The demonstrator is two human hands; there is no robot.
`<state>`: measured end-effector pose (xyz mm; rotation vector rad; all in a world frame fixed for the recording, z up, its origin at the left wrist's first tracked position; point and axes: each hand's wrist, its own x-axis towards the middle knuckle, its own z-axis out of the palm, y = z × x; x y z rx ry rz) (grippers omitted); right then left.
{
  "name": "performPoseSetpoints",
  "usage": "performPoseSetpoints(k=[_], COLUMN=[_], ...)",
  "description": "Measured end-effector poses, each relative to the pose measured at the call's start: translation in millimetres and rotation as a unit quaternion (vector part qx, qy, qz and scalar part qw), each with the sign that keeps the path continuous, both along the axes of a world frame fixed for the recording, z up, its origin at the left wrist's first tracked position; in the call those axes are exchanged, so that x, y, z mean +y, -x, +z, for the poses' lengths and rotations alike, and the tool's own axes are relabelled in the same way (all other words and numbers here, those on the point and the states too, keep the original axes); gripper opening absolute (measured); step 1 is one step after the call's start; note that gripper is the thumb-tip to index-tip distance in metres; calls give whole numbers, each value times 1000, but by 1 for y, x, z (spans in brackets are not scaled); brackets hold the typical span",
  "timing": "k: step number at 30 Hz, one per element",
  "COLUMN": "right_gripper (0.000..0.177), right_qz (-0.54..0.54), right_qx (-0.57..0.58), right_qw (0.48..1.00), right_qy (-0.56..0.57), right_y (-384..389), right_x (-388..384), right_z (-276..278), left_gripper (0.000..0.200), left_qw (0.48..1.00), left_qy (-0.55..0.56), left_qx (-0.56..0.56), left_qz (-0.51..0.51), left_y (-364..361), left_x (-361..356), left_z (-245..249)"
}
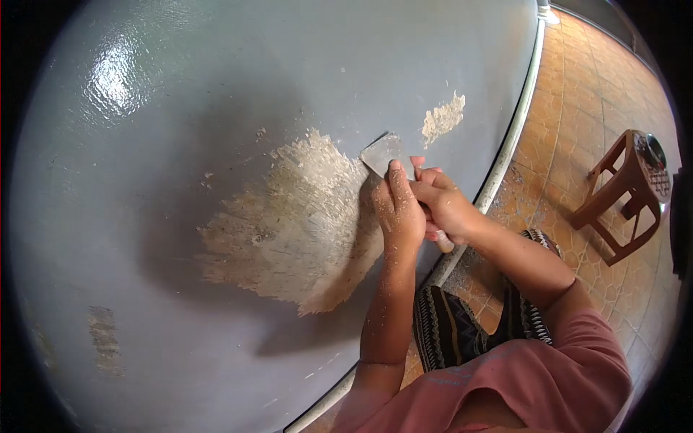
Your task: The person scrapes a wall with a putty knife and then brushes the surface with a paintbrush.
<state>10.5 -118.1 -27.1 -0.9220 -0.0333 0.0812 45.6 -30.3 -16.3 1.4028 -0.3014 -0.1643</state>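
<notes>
A scraper [381, 153] with a flat metal blade meets the grey painted wall [180, 130] at the upper right border of a large bare patch [303, 224]. My right hand [449, 209] is wrapped round its handle, whose pale end pokes out below the fingers. Close beside it, my left hand [399, 209] grips the scraper near the blade, thumb lying along the metal. Its other fingers are partly hidden. Paint crumbs cling to my left hand and forearm.
A smaller bare patch [443, 119] shows to the upper right, and a rough strip [105, 339] at lower left. A pale pipe [516, 137] runs along the wall's base. On the tiled floor [577, 94] stands a brown plastic stool [628, 187] with a dark round object [655, 151] on top.
</notes>
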Motion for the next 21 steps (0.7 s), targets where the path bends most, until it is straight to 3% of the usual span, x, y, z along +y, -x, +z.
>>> performPoseSetpoints(k=[5,7,8,10,12,15,16,17,20,21], right_gripper=[25,25,23,24,26,26,25,25,24,24], right_qz=[-13,-29,-27,-10,-5,-9,3,5,-16,-14], right_qx=[4,3,10,-8,-28,26,-10,-25,-76,-70], right_qw=[1000,998,999,1000,999,1000,999,999,997,997], right_qy=[27,59,-17,-9,44,2,47,33,2,7], right_y=[10,9,6,2,2,10,8,4,-1,-2], right_x=[16,10,7,4,8,23,21,18,10,9], right_z=[-11,10,12,12,-8,-21,-21,-18,28,28], left_gripper=[42,45,45,45,45,45,45,45,44,44], left_qw=[999,999,999,999,998,998,991,995,999,999], left_qy=[-32,-24,-33,-39,-41,-54,-79,-64,-29,-23], left_qx=[-16,-13,-12,-23,-24,-19,-85,-60,-27,-31], left_qz=[32,31,11,4,38,32,74,47,-23,-21], left_y=[14,4,0,-3,7,13,7,0,2,1], left_x=[11,4,4,1,4,16,15,15,4,3], left_z=[-16,5,10,15,2,-23,-26,-27,42,42])
